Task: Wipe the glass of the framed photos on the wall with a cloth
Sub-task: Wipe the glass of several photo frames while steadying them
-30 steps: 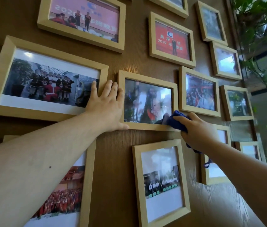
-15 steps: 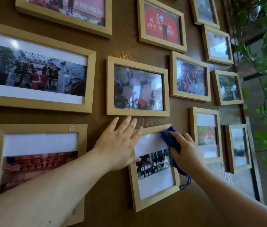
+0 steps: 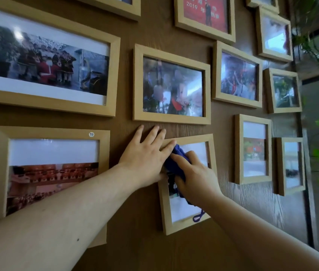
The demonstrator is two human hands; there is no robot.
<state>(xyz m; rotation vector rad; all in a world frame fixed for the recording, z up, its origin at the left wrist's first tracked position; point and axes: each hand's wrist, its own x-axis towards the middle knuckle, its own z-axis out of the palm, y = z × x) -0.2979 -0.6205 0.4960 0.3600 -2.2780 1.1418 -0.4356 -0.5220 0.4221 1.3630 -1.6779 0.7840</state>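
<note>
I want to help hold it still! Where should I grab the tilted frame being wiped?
Probably the bare bottom edge of the tilted frame, coming from below. It hangs crooked on the wall, the left hand already presses its top left corner, and the right hand rubs the cloth over the glass.
</note>
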